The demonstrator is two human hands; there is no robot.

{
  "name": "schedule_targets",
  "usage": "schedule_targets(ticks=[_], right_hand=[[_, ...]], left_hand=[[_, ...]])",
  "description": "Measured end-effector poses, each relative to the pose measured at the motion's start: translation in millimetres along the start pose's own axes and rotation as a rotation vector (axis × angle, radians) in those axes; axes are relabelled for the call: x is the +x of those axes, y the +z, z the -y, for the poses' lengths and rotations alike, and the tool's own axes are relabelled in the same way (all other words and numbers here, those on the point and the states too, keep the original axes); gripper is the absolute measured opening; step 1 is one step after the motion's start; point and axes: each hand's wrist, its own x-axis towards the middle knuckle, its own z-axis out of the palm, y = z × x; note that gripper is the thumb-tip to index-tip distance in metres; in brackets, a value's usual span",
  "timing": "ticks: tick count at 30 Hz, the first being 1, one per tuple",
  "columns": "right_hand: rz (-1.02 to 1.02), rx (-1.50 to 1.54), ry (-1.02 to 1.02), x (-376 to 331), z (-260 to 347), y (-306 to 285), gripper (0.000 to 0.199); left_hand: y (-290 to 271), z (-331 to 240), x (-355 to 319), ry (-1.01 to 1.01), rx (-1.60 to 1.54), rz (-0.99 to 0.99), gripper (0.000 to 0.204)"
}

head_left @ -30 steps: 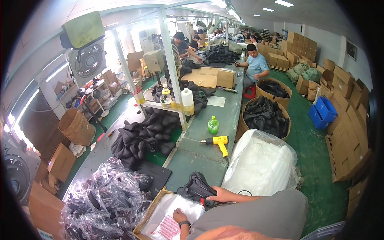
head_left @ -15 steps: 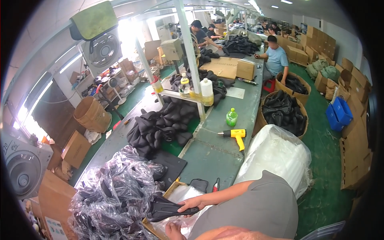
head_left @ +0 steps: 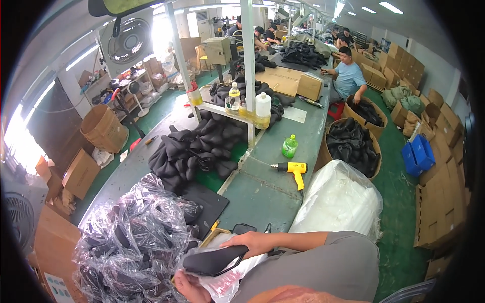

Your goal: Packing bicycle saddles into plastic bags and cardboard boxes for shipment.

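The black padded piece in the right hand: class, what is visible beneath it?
Beneath the black padded piece, held by the right hand, pale plastic with red print shows. Whatever the piece itself covers cannot be seen.

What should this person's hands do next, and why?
Perhaps ease the black saddle-shaped piece into the thin plastic beneath it: the right hand grips one end, the rounded other end is free, and the left hand is beside the plastic.

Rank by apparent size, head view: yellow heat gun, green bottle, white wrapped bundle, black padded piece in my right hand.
1. White wrapped bundle
2. Black padded piece, probably enlarged by nearness
3. Yellow heat gun
4. Green bottle
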Motion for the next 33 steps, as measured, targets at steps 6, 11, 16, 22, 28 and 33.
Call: schedule_targets(ticks=[6,11,16,22,28,33], right_hand=[[-0.586,0.482,0.633,20,-65,41,0.097],[-0.53,0.587,0.303,99,-63,46,0.092],[-0.053,0.316,-0.167,155,-81,-11,0.079],[-0.52,-0.28,0.531,185,-310,-82,0.064],[-0.162,-0.918,0.874,188,-468,-147,0.097],[-0.163,-1.176,0.741,186,-501,-134,0.075]], left_hand=[[61,-3,-1,-0.074,0.574,0.837,0.008],[109,4,43,-0.374,0.06,0.192,0.054],[45,-16,148,-0.091,0.075,0.091,0.05],[-127,-113,237,0.269,0.125,-0.468,0.046],[-66,-62,192,0.165,1.044,-0.745,0.081],[42,-6,138,0.585,1.45,-0.327,0.073]])
